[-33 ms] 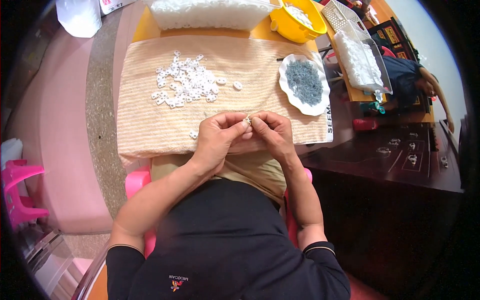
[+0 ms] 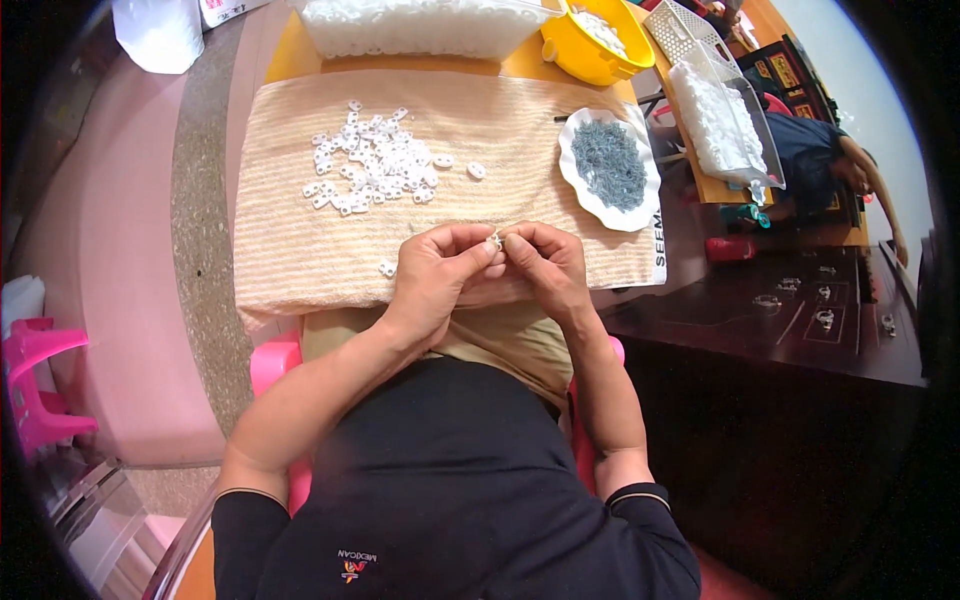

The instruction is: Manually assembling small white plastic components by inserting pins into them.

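My left hand and my right hand meet over the near edge of a striped towel. Between their fingertips they pinch a small white plastic piece; its shape is mostly covered by the fingers. Beside my left hand lies another white two-holed plastic piece. Farther back on the left is a loose pile of the same white pieces, with two strays to its right. A white scalloped plate at the right carries a heap of thin blue-grey bits, too small to name.
Along the table's back stand a clear bin of white parts and a yellow basin. To the right are another clear bin of white pieces, a person in dark clothes and a dark wooden table. A pink stool stands left.
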`<action>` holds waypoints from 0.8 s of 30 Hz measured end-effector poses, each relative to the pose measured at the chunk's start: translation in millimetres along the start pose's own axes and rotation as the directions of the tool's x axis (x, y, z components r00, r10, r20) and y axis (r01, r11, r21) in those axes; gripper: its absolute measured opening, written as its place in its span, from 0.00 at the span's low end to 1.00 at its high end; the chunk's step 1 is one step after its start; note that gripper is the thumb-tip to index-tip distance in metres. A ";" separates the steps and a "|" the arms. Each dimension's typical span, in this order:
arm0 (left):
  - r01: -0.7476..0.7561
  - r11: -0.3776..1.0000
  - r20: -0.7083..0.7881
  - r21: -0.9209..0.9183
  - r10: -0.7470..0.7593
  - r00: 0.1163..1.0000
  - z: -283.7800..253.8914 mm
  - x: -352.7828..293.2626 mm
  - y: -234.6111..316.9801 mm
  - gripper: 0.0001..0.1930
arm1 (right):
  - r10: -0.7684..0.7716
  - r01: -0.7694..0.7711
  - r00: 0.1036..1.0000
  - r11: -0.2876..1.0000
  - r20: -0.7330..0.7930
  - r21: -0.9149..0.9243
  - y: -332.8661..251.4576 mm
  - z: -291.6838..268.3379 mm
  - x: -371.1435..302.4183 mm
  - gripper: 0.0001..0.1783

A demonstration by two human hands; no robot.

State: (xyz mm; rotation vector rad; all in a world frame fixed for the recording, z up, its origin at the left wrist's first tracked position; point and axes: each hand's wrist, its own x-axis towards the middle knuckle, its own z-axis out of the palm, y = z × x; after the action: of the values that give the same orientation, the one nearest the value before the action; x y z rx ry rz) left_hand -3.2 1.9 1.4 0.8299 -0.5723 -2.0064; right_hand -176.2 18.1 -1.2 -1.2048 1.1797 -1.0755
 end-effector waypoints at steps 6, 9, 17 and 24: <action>-0.001 1.000 0.005 -0.031 0.001 1.000 -1.9 1.3 0.3 0.09 | 0.061 -0.061 0.998 0.981 0.007 0.186 2.1 -1.5 0.2 0.11; 0.017 0.998 0.003 -0.053 -0.017 1.000 -2.3 1.2 -0.2 0.09 | 0.058 -0.060 0.998 0.973 0.013 0.222 0.6 -1.3 -0.5 0.12; 0.029 0.998 0.008 -0.059 -0.028 1.000 -7.0 1.4 2.0 0.09 | 0.059 -0.050 0.997 0.979 -0.041 0.197 -1.7 1.3 -3.8 0.09; -0.127 0.987 -0.110 -0.095 0.116 0.987 -10.2 8.2 30.9 0.10 | -0.069 0.059 0.981 0.997 -0.179 -0.056 -1.2 -5.3 -1.0 0.09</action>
State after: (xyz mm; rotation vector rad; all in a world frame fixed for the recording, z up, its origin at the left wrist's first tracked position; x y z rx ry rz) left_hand 17.8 -22.0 12.1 0.8126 -0.4462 -1.8537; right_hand -181.5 18.5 0.2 -1.2102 1.3208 -1.2307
